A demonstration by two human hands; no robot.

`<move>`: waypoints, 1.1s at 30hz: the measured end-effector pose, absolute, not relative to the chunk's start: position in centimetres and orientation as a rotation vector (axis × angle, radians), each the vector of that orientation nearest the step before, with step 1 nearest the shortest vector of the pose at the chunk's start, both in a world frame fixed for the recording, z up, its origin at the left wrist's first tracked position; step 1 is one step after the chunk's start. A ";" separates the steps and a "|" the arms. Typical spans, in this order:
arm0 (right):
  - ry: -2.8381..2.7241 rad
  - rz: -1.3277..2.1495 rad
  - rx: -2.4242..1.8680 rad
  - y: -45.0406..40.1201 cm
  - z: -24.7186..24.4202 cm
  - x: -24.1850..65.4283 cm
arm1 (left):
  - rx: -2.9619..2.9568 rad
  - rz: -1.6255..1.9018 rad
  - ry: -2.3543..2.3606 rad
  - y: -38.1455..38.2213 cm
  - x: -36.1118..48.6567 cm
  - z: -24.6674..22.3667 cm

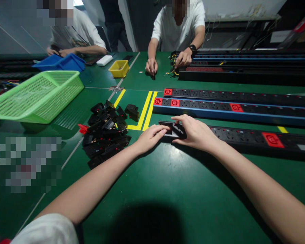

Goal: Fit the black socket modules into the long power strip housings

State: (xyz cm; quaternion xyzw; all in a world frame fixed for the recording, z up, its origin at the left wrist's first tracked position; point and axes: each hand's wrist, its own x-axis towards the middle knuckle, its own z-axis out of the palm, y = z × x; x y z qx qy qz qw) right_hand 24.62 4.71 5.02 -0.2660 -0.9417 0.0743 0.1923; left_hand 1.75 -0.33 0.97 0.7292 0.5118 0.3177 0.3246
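Observation:
A black socket strip [239,136] with a red socket near its middle lies on the green table, its left end between my hands. My left hand [151,136] holds that end, fingertips over the channel. My right hand [195,133] grips a black socket module [178,130] at the channel, thumb on the near side and fingers on the far side. The module looks tilted; its underside is hidden. Left of my left hand lies a pile of black modules [106,127] with a red piece [83,128] at its edge.
Beyond my hands lie a blue-sided strip [193,110] and another black strip [210,94]. A green basket [44,98], a blue bin [58,63] and a yellow bin [119,68] stand at the left. Across the table a person's hands [183,58] work near wires; another person sits far left.

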 end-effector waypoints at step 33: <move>-2.891 -0.167 -0.584 4.5 5.3 24.5 | 1.406 1.202 1.310 -0.3 2.1 0.3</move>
